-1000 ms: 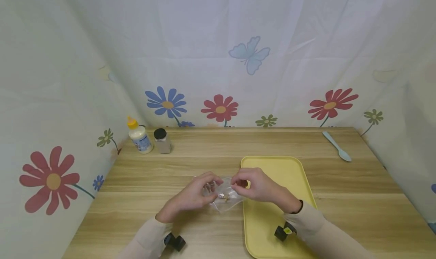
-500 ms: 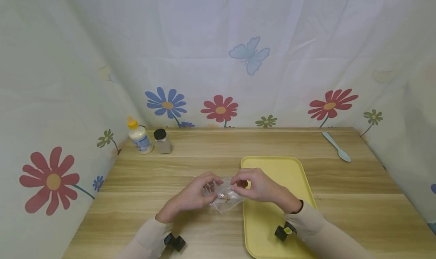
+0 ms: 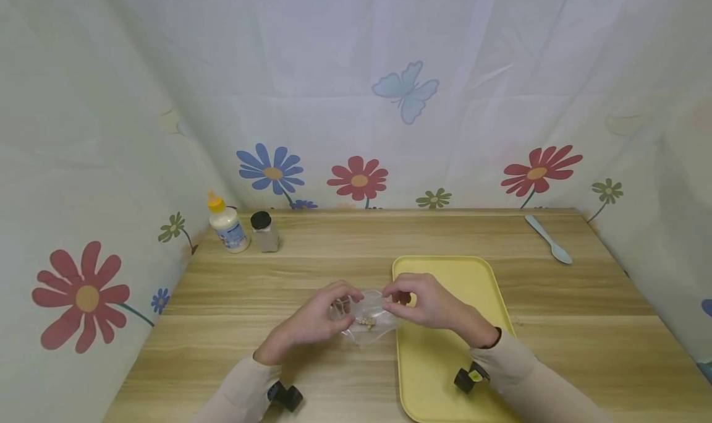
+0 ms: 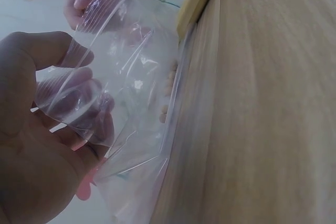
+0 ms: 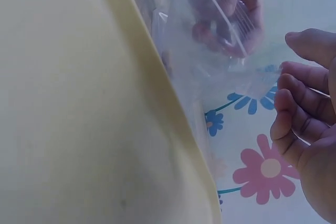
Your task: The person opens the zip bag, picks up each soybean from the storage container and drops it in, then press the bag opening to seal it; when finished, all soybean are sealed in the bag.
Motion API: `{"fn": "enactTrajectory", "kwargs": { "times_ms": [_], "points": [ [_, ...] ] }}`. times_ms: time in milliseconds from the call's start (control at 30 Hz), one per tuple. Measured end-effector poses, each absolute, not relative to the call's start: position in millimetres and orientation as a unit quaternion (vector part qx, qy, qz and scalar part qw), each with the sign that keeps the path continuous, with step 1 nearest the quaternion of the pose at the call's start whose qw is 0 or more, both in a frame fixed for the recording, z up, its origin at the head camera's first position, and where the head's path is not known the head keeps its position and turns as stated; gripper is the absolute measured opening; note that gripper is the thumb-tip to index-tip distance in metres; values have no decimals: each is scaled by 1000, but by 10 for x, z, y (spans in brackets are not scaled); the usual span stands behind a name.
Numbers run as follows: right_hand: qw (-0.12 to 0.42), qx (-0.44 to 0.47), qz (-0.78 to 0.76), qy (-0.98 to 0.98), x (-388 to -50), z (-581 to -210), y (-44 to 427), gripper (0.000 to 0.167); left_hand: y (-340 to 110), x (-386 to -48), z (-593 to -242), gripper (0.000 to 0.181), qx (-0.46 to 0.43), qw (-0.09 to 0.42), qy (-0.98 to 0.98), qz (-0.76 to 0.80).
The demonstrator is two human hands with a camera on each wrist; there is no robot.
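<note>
A clear zip-lock bag (image 3: pixel 381 318) rests low against the wood tabletop, with several small tan pieces (image 3: pixel 367 322) inside near its bottom. My left hand (image 3: pixel 318 315) holds the bag's mouth, thumb on one side and curled fingers on the other; the zip strip (image 4: pixel 86 64) runs by the thumb in the left wrist view. At the bag's other top corner is my right hand (image 3: pixel 425 302). In the right wrist view its thumb and bent fingers (image 5: pixel 294 98) stand apart, with one fingertip at the bag's edge.
A yellow tray (image 3: pixel 445 373) lies under the right forearm, beside the bag. Back left stand a glue bottle (image 3: pixel 229 228) with a yellow cap and a black-lidded jar (image 3: pixel 266 232). A pale blue spoon (image 3: pixel 547 239) lies back right. Flowered curtains (image 3: pixel 311 101) surround the table.
My right hand has shifted slightly to the right, and its thumb and fingers are a little further from the bag. The left hand has stayed in place.
</note>
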State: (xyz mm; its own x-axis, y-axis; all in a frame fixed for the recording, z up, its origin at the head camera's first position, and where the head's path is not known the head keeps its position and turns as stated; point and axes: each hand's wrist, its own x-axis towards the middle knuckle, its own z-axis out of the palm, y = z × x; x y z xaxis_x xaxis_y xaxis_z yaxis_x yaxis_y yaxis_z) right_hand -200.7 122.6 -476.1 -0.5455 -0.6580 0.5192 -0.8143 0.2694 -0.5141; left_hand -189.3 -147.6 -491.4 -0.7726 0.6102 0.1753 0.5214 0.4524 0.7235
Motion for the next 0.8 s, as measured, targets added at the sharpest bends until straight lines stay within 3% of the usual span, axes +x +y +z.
{"fn": "enactTrajectory", "kwargs": {
  "times_ms": [167, 433, 567, 800],
  "points": [
    [82, 448, 382, -804, -1976, -4777, 1281, 25, -1481, -1897, -4914, 36, 335, 52, 847, 410],
    [7, 411, 342, -845, -1895, -4792, 1375, 60, -1486, -1906, -4907, 35, 340, 45, 844, 412],
    [3, 395, 359, -846, -1880, -4812, 1375, 57, -1492, -1903, -4888, 34, 347, 30, 840, 417],
    [21, 403, 367, -838, -1870, -4855, 1381, 32, -1513, -1897, -4875, 35, 351, 26, 832, 429]
  ]
}}
